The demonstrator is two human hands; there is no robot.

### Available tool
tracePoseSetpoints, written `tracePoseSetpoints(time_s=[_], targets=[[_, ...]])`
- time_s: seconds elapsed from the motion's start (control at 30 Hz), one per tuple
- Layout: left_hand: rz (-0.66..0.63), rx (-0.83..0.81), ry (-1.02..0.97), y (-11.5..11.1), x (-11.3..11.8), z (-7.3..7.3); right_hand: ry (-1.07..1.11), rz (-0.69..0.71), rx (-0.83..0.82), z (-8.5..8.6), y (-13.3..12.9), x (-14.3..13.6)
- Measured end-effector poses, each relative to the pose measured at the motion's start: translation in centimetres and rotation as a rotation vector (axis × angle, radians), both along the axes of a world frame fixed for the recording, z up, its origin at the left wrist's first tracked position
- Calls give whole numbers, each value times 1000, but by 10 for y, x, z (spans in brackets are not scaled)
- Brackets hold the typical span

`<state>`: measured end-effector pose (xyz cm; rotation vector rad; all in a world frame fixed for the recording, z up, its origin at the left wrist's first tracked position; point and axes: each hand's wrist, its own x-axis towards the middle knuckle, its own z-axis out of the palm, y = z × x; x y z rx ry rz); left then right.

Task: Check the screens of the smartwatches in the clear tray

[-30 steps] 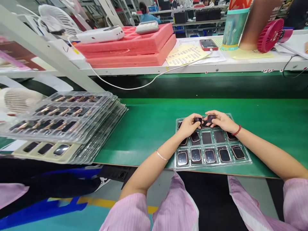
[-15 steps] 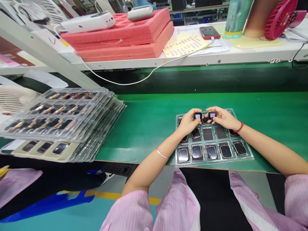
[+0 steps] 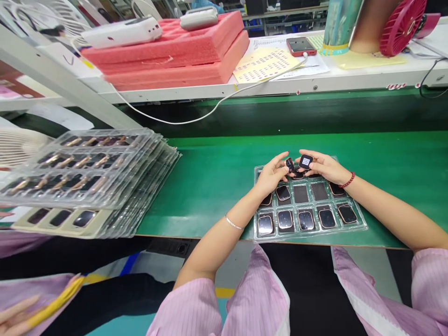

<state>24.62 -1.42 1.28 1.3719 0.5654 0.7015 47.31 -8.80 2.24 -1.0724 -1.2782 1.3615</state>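
Observation:
A clear plastic tray (image 3: 362, 223) lies on the green table, with dark square watch faces in its pockets; two middle-row pockets hold no watch face. Above its back row, my left hand (image 3: 273, 175) pinches one watch face (image 3: 289, 164), turned nearly edge-on. Close beside it my right hand (image 3: 325, 166) grips another watch face (image 3: 305, 161), whose white square code shows. The two held pieces are apart. My fingers partly cover the tray's back row.
Stacked clear trays (image 3: 140, 172) with more pieces stand at the left. Behind, a white shelf (image 3: 273, 81) carries red foam blocks (image 3: 175, 60), papers, a phone (image 3: 301, 46) and a magenta fan (image 3: 402, 28). A white cable hangs below it. Another person's hand (image 3: 17, 312) shows at lower left.
The watch face in my left hand has turned from facing the camera to nearly edge-on. The one in my right hand has tilted and risen slightly. Another person's hand has appeared at lower left.

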Motion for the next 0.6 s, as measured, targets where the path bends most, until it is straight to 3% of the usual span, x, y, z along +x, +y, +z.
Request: tracePoseSetpoints(time_s=[0.37,0.6], targets=[[33,69,64,-4,0,4,-117,-35,112,0,-2,-9],[52,6,40,-6,6,5,11,-103,-76,9,-3,-6]])
